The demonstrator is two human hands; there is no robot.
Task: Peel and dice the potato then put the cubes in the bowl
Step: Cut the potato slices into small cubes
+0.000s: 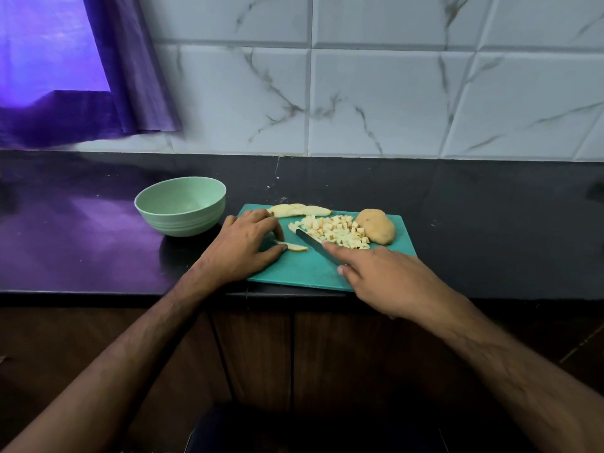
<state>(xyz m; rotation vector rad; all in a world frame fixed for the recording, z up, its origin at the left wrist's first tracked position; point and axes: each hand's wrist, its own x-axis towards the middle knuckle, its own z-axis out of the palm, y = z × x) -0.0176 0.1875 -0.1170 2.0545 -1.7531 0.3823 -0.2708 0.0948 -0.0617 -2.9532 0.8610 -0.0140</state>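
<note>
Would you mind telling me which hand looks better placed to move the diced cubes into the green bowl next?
Probably the left hand: it lies between the cubes and the bowl, touching only a slice. The right hand is occupied gripping the knife, farther from the bowl.

Left hand (243,245) flat; right hand (376,276) curled, forefinger extended.
</note>
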